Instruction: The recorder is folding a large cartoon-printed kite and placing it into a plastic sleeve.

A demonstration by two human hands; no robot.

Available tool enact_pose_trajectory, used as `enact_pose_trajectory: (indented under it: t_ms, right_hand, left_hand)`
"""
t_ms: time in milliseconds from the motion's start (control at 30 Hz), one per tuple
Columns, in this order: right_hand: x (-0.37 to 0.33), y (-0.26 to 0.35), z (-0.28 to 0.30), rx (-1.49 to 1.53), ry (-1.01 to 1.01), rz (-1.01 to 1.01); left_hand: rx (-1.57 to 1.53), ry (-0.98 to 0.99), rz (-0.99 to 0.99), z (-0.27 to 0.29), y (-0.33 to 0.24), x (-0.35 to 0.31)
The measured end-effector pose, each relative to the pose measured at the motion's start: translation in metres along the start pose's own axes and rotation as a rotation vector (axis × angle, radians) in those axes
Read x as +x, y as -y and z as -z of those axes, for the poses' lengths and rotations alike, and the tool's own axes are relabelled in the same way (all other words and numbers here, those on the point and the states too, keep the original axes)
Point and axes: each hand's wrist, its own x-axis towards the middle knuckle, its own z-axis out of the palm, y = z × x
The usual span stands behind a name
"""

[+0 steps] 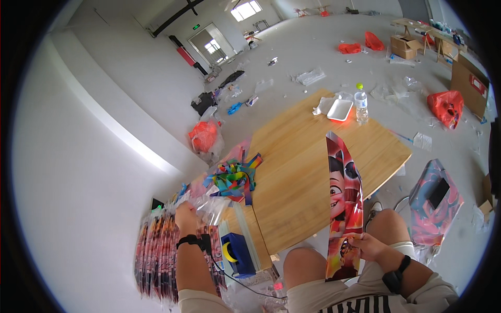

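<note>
Cartoon sheet (344, 182), in right hand (368, 247), labelled bottle (361, 107)

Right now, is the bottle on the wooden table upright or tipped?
Upright: the bottle stands on end, with its yellow-green cap at the top.

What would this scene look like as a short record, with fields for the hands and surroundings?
Left hand: at crumpled clear plastic film; grip unclear
Right hand: holding a long, glossy, mostly red sheet printed with a cartoon face
By left forearm: row of glossy red-and-black printed packets; blue box-shaped dispenser with yellow ring
Surface: light-brown wooden table
Table's far end: white rectangular tray; clear plastic bottle
Table's left edge: rainbow-coloured ribbons
</note>
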Motion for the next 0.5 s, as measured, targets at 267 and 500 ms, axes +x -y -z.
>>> enact_pose_trajectory:
  t_ms: [267,500]
  right_hand:
    - [-0.016,-0.003,0.007,0.017,0.032,0.072]
    - [-0.033,-0.006,0.029,0.005,0.074,0.138]
  left_hand:
    - [-0.180,-0.095,-0.160,0.074,-0.004,-0.005]
    - [-0.506,-0.225,-0.340,0.180,-0.091,-0.056]
